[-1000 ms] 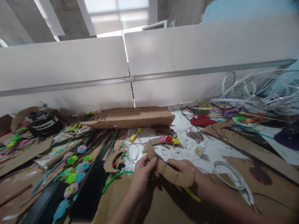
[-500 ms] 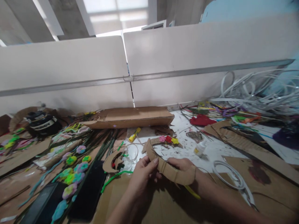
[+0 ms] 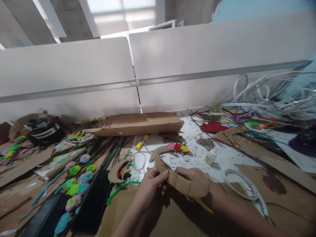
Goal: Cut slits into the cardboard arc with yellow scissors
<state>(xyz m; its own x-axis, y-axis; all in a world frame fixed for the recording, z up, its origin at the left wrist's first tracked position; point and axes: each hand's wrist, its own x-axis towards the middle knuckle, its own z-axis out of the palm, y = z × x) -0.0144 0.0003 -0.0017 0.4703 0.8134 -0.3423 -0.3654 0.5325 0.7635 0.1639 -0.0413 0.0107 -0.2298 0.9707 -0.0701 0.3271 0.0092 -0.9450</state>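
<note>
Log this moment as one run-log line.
left hand: holds curved cardboard strip | right hand: holds same strip | nearby: green pipe cleaner, small white bottle

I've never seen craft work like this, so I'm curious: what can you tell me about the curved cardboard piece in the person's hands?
The curved cardboard piece is a plain brown, crescent-like strip with faint creases across its lower part. It is held above the work surface, with the left hand pinching it near the bend and the right hand wrapped around its wider end. Its far arm appears to reach small pink, red and yellow flowers, though the view doesn't settle whether they are attached.
</note>
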